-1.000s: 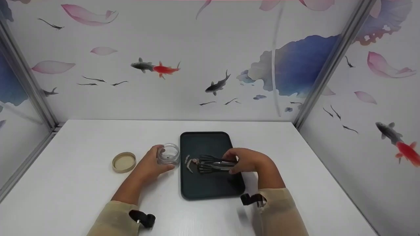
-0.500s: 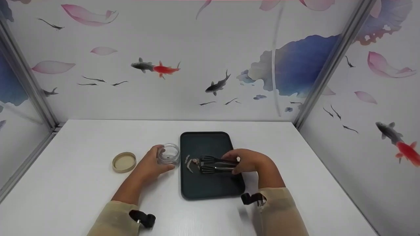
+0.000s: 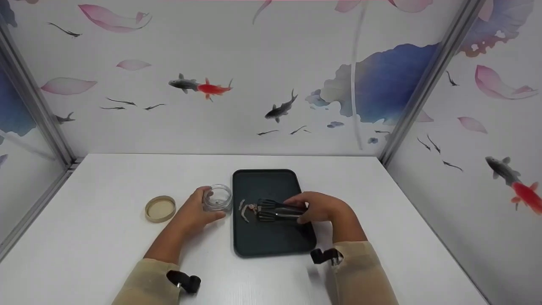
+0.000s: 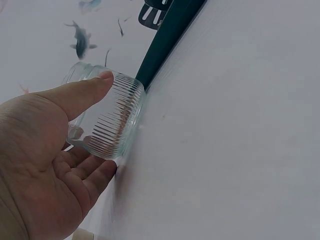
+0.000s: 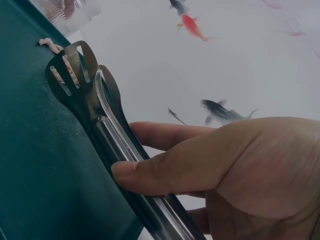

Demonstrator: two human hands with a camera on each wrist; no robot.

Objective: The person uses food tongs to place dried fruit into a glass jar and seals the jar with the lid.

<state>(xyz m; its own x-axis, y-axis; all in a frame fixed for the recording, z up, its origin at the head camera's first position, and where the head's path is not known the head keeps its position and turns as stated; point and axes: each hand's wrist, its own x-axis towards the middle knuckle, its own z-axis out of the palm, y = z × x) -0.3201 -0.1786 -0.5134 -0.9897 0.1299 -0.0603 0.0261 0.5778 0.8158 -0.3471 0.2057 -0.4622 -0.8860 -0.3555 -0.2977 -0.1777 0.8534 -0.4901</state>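
My left hand (image 3: 195,212) holds a clear glass jar (image 3: 218,198) on the white table, against the left side of a dark green tray (image 3: 271,243). In the left wrist view, the thumb and fingers lie round the jar's ribbed wall (image 4: 112,122), and brownish bits show through it. A pair of tongs (image 3: 277,210) with slotted ends is in my right hand (image 3: 322,206), low over the tray. The thumb presses one arm of the tongs in the right wrist view. Several pale, shrivelled dried pieces (image 3: 244,212) lie on the tray at the tongs' tips, partly hidden behind the slotted head (image 5: 75,70).
A round beige lid (image 3: 160,209) lies on the white table (image 3: 106,254), left of the left hand. Behind the table stands a wall (image 3: 237,127) painted with fish and petals. Another painted wall (image 3: 457,190) borders the right side.
The tongs shift slightly right, away from the dried pieces, then a little back left. Their two heads stay close together. My left hand and the jar hold still.
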